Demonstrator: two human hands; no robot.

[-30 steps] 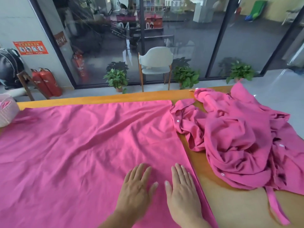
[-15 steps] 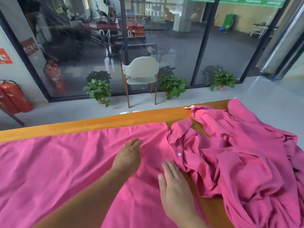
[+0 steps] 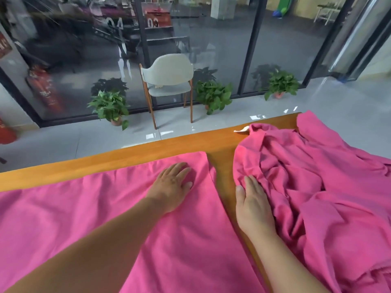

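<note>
A large pink cloth (image 3: 84, 212) lies spread flat over the left part of the wooden table (image 3: 148, 154). My left hand (image 3: 172, 186) rests flat on it near its far right corner, fingers straight. A crumpled heap of pink garments (image 3: 317, 197) fills the right side. My right hand (image 3: 252, 206) lies at the heap's left edge, palm down with fingers straight, its fingertips against the bunched fabric. A narrow strip of bare wood (image 3: 224, 176) separates the flat cloth from the heap.
Beyond the table's far edge is a grey tiled floor with a pale chair (image 3: 169, 81) and three potted plants (image 3: 111, 106) along a glass wall. A small white scrap (image 3: 241, 129) lies on the table beside the heap.
My left hand slid forward and right to the flat cloth's far corner. My right hand moved off the flat cloth to the heap's edge, and the heap now lies farther from the cloth.
</note>
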